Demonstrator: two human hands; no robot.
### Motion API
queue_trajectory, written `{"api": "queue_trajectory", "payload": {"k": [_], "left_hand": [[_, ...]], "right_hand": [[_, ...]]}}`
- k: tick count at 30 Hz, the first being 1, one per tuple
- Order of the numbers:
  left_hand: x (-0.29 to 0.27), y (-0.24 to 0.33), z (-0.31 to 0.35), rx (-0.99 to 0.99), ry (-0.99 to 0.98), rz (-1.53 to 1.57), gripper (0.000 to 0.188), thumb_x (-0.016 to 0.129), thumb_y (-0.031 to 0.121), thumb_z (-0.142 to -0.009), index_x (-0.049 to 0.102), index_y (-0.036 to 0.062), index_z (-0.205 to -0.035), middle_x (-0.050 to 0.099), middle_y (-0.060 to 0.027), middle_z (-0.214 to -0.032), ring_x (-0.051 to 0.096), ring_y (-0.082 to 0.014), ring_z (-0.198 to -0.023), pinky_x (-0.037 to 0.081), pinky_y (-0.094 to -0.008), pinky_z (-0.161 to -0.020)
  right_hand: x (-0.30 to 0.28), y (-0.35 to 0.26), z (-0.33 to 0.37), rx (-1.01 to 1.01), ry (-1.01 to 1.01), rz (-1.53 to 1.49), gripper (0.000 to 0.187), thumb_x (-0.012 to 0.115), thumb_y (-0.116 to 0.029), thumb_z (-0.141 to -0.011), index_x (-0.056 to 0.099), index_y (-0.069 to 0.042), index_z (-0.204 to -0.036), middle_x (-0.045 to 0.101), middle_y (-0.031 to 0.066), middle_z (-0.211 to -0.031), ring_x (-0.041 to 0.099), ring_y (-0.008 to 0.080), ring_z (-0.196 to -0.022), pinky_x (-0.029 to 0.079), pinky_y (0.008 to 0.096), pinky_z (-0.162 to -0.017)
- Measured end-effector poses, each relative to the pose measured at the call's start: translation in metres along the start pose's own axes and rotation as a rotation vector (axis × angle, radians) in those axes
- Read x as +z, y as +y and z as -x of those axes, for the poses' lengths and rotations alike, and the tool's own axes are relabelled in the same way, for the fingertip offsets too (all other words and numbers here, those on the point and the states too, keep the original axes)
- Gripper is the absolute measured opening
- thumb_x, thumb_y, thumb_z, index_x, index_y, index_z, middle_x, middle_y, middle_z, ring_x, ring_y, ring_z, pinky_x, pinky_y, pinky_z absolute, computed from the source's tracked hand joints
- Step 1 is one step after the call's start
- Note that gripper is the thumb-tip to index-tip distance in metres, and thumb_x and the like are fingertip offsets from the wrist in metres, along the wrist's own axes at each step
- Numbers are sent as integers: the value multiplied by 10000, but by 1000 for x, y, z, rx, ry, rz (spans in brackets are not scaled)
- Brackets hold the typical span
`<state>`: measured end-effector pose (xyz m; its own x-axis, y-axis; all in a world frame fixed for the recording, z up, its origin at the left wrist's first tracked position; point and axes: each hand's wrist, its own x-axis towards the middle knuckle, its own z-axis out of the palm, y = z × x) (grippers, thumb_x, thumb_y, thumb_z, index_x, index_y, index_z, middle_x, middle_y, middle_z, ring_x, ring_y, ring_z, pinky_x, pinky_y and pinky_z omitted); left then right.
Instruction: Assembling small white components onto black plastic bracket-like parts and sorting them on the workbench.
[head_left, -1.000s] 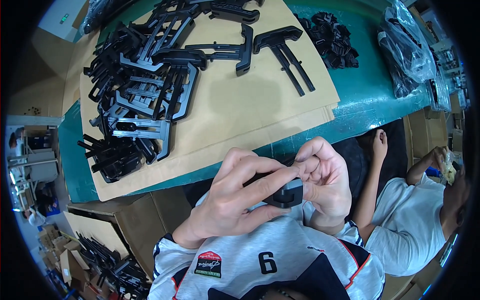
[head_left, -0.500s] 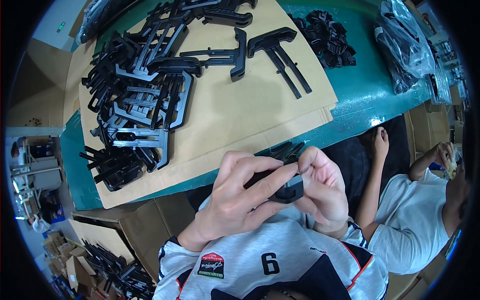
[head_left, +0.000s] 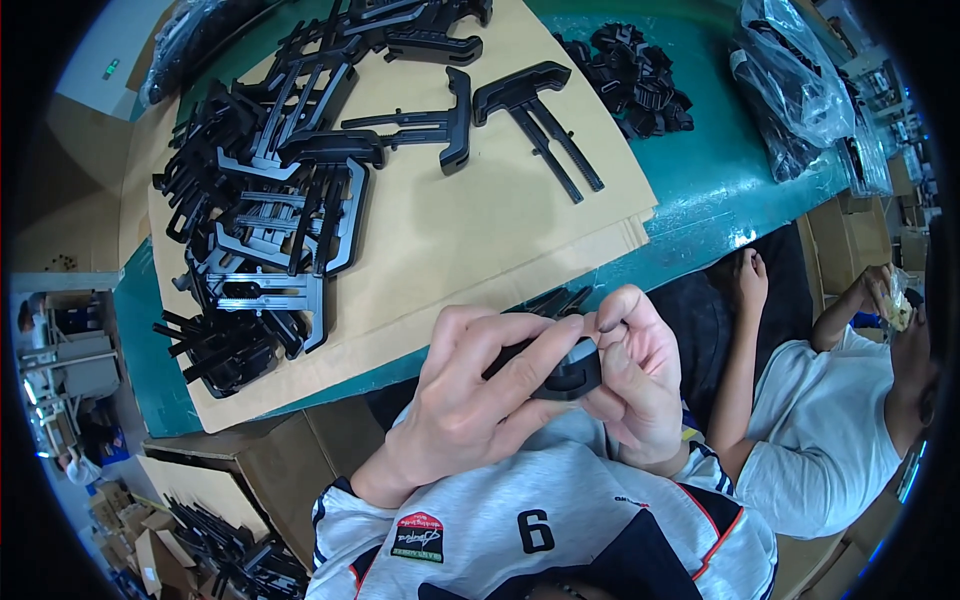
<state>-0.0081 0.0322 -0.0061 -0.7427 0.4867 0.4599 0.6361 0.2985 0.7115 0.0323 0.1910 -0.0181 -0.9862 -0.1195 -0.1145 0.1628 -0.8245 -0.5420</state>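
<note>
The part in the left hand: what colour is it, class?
The part is black; the head view shows it best.

Brackets [head_left: 335, 148] on cardboard [head_left: 480, 215] atop table [head_left: 715, 185]

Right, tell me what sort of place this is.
Probably an assembly workshop: many black T-shaped frames are heaped on cardboard over a green table, the left hand holds a black part, and a cardboard box stands nearby.
</note>
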Motion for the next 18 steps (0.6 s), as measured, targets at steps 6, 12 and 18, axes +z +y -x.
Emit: {"api": "queue_trajectory", "payload": {"k": [6,12,18], "left_hand": [[-1,-2,-1,31,-11,-29,438,694,180,-735,628,8,-1133,586,-96,-1029,486,-196,-875,405,-303,-808],[1,0,-15,66,-50,-62,423,670,206,-763,627,6,-1133,581,-96,-1021,486,-204,-866,409,-293,-797],[-4,12,-22,26,-72,-73,457,729,210,-670,631,8,-1068,600,-116,-953,493,-256,-787,420,-349,-744]], "right_hand": [[14,-14,-4,172,13,-29,296,512,-55,-933,357,4,-1179,520,84,-800,309,14,-385,225,133,-339],[2,-29,-6,319,-101,-265,307,523,-83,-936,362,7,-1181,522,66,-797,313,14,-381,231,138,-333],[1,-25,-4,122,36,243,190,537,-20,-898,491,-50,-1080,517,6,-701,377,34,-459,268,162,-388]]}}
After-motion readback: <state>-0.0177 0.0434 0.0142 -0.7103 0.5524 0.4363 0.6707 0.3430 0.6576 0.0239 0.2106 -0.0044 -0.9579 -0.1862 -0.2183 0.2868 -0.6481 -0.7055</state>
